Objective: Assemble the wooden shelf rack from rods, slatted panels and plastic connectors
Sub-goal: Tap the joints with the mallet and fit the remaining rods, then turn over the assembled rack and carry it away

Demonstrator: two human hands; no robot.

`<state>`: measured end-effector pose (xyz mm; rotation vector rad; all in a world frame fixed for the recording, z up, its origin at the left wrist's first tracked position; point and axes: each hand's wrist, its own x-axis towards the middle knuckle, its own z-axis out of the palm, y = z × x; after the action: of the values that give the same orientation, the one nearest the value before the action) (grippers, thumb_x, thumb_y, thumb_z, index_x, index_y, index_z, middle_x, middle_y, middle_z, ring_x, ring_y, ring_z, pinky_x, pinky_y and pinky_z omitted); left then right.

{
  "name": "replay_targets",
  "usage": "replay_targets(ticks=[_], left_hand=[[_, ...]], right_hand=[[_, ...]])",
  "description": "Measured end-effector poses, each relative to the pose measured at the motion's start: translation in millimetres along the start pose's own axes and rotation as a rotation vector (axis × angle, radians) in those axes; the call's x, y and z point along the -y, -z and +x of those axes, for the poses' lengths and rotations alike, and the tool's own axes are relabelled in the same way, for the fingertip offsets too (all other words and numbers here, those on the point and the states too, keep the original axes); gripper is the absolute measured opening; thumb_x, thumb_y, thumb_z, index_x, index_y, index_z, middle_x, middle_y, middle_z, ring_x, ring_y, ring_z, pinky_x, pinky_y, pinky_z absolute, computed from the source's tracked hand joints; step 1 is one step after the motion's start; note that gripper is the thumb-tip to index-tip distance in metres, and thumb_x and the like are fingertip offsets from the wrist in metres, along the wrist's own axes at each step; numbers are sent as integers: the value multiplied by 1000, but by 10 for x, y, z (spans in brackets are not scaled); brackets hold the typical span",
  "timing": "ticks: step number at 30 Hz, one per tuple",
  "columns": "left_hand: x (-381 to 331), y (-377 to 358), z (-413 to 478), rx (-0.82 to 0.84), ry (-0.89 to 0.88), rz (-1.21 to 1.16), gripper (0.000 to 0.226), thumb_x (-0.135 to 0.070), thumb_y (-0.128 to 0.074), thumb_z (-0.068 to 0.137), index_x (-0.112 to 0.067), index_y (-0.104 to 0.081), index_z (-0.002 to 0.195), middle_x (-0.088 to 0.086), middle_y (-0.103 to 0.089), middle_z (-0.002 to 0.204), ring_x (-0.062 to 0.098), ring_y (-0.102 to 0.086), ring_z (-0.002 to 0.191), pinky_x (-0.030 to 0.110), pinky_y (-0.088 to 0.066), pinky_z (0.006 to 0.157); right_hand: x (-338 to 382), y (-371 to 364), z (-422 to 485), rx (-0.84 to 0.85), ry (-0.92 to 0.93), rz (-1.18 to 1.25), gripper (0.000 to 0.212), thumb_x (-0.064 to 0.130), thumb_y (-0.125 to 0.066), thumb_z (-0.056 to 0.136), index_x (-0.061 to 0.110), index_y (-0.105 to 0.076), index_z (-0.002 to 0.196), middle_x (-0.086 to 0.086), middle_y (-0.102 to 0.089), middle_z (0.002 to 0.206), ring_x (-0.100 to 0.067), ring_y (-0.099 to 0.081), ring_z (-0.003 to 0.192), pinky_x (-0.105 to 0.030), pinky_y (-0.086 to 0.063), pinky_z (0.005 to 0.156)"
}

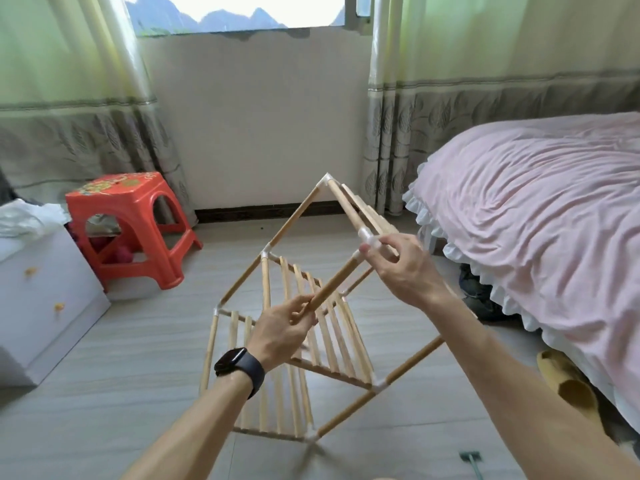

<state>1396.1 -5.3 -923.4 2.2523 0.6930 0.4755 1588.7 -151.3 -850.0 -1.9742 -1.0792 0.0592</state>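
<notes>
Grey floor [138, 375] below; left hand [280, 332] grips pale wooden rod [337, 278], its axis rising rightward into white plastic connector [367, 237] pinched by right hand [403, 268].

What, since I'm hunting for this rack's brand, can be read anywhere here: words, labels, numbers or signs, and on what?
None: no text can be read in this view.
Red stool: flowered pattern on the seat, no legible letters.
Watch: screen dark.
Rack, its white connector and the rod in the left hand: bare, no print visible.
</notes>
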Motion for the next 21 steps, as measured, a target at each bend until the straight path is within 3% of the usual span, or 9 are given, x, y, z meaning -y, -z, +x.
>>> replay_targets(ticks=[3,6,9,11,13,16,18,19,21], left_hand=[[-81,227,-53,-52,4,-57,28,-34,-57,99,-37,-57,127,-14,-64,97,6,-64,88,10,-47,57],[-160,396,-89,-122,-17,-57,23,-35,-53,101,-40,-55,124,1,-67,88,14,-63,71,16,-48,54],[-128,470,-177,-148,0,-99,17,-35,-52,102,-44,-52,117,-6,-56,73,2,-47,55,17,-43,52],[-104,494,-253,-161,6,-172,26,-40,-53,100,-43,-50,126,-15,-58,88,-2,-57,77,13,-42,64],[-152,556,-260,-168,9,-245,45,-49,-54,97,-34,-46,139,-14,-59,105,7,-61,102,14,-43,71],[-317,691,-68,-207,51,-345,70,-63,-49,93,-26,-32,149,-1,-60,120,15,-64,105,23,-47,74],[-446,780,83,-260,69,-364,68,-59,-48,97,-22,-29,151,2,-62,119,14,-67,97,24,-48,70],[-487,814,136,-298,68,-348,61,-50,-48,101,-20,-30,150,2,-66,112,11,-67,92,21,-48,66],[-481,862,174,-380,63,-292,52,-30,-47,104,-16,-31,151,-3,-67,95,4,-64,80,16,-47,57]], right_hand=[[250,-193,-55,7,129,-1,35,63,-54,90,37,-63,112,4,-54,121,-18,-59,108,-47,-55,91],[497,-368,-85,-8,199,-83,42,65,-50,92,34,-62,118,5,-54,130,-14,-62,105,-42,-58,85],[603,-471,-127,5,246,-210,45,60,-48,96,40,-51,135,5,-47,145,-16,-54,122,-44,-52,95],[578,-509,-205,18,282,-186,53,52,-53,97,40,-39,147,5,-47,149,-18,-48,131,-48,-46,103],[521,-521,-253,33,299,-123,58,41,-56,98,34,-35,151,7,-44,152,-15,-41,139,-50,-40,111],[500,-536,-232,155,300,-74,64,24,-58,98,29,-30,156,10,-32,160,-10,-28,147,-44,-28,121],[540,-542,-216,207,296,122,61,13,-59,97,26,-37,153,3,-48,148,-17,-46,136,-41,-41,114],[538,-549,-227,149,293,231,55,11,-59,96,23,-44,148,1,-55,138,-19,-56,125,-40,-50,105],[461,-582,-281,-193,237,322,40,20,-60,95,15,-55,134,1,-59,129,-14,-61,114,-37,-56,96]])
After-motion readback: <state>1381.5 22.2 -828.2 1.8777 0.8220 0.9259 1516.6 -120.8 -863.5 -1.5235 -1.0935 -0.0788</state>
